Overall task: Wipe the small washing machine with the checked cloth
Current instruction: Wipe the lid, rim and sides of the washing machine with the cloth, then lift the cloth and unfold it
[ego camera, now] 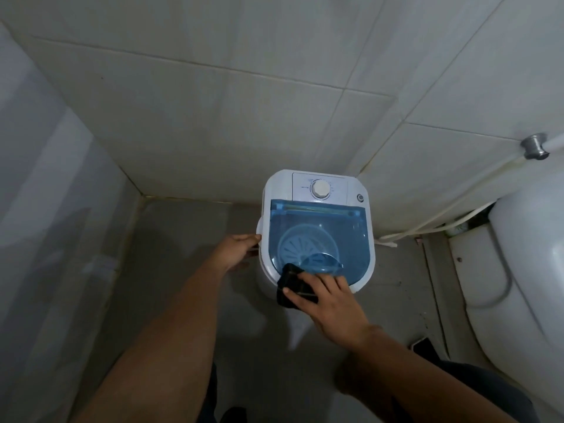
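Note:
The small washing machine (317,221) stands on the floor against the tiled wall. It is white with a see-through blue lid (332,230) and a round white dial (321,189) at the back. My right hand (329,303) presses the dark checked cloth (294,285) flat against the machine's near front edge. The cloth hangs partly over the rim. My left hand (236,250) grips the handle on the machine's left side.
A white toilet (525,270) fills the right side, with a white hose (442,218) and a metal wall fitting (534,146) above it. Tiled walls close in at the back and left. Grey floor (189,254) lies to the machine's left.

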The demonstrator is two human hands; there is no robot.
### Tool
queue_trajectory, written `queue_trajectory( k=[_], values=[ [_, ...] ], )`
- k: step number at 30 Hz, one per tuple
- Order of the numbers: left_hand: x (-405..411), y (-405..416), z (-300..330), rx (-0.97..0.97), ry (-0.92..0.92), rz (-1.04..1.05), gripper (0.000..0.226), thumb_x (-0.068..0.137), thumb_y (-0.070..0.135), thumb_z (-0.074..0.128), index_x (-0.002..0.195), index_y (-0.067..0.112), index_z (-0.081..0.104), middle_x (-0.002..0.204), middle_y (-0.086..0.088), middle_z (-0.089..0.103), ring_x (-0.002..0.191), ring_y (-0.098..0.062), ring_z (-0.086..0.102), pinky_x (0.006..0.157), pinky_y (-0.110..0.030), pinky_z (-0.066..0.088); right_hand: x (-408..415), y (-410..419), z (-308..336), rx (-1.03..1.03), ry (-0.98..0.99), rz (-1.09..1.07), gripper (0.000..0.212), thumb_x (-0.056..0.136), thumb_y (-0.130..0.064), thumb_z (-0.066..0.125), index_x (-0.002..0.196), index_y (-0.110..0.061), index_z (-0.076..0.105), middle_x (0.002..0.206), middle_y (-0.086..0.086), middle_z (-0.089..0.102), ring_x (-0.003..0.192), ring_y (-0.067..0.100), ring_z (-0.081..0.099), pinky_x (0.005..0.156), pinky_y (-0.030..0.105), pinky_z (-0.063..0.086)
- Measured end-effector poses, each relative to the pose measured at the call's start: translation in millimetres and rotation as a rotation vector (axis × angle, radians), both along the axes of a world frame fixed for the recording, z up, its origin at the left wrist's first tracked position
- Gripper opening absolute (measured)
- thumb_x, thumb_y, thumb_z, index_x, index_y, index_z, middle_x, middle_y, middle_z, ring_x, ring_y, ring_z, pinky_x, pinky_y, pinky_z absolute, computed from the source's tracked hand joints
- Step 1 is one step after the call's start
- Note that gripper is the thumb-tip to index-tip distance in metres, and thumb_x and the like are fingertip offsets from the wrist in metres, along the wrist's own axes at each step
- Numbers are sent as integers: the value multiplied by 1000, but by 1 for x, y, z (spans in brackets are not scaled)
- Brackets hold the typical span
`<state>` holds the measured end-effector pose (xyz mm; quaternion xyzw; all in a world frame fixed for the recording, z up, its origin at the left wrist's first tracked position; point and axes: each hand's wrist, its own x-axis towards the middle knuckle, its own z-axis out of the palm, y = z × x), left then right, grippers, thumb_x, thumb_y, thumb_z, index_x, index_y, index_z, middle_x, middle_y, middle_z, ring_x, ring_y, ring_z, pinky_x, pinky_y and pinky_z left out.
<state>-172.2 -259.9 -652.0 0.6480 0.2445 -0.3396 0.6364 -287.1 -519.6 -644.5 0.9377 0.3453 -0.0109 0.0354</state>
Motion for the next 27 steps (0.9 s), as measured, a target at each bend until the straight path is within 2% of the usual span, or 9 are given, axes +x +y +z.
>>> queue_trajectory(
  k=[4,6,9,12,14,16,21,24,27],
  values=[
    [3,13,-8,-129,125,87,66,79,76,54,111,22,75,109,-2,78,109,-23,69,105,-49,45,21,44,0,46,2,-47,63,89,-35,65,148,-35,45,138,13,55,107,31,59,82,45,48],
    [3,17,-8,-224,170,133,73,85,79,39,112,20,73,113,-4,76,111,-25,67,104,-46,44,47,63,4,93,-6,-76,53,91,-39,60,143,-34,52,135,13,56,103,32,58,79,43,47],
    [3,17,-9,-302,206,178,81,89,79,25,116,16,68,116,-6,72,110,-23,64,101,-44,44,117,75,11,100,-47,-138,62,81,-26,75,140,-32,57,134,16,57,102,38,59,78,46,49],
    [3,16,-13,-285,220,191,83,91,76,25,126,13,66,118,-6,71,111,-21,64,103,-46,43,202,77,33,19,-87,-313,73,83,-18,74,148,-32,46,138,16,53,111,39,55,86,53,50],
    [2,16,-16,-283,219,198,85,89,78,28,130,13,65,121,-7,71,113,-23,65,104,-48,44,248,79,47,29,-17,-451,70,91,-15,64,153,-32,37,143,14,48,119,38,50,94,52,46],
    [3,16,-18,-297,216,208,90,84,83,30,129,13,65,124,-8,70,115,-24,64,107,-50,43,269,83,51,59,40,-493,68,92,-10,59,153,-32,37,142,14,49,119,38,49,95,51,46],
    [4,19,-21,-356,250,250,106,72,95,23,124,14,67,124,-11,70,117,-27,63,104,-47,44,196,98,24,56,44,-64,69,78,-3,71,141,-30,57,136,15,59,106,42,57,83,49,47],
    [3,21,-19,-372,249,327,104,74,93,22,124,13,65,124,-13,69,116,-30,63,94,-45,49,135,95,11,120,50,58,64,77,-9,74,136,-31,61,131,12,62,102,38,59,82,49,50],
    [-3,27,-11,-206,189,416,104,80,88,21,139,9,54,131,-18,63,121,-34,59,105,-49,43,76,92,17,33,152,188,52,82,-21,73,131,-34,63,123,9,64,98,34,59,80,45,52]
  ],
)
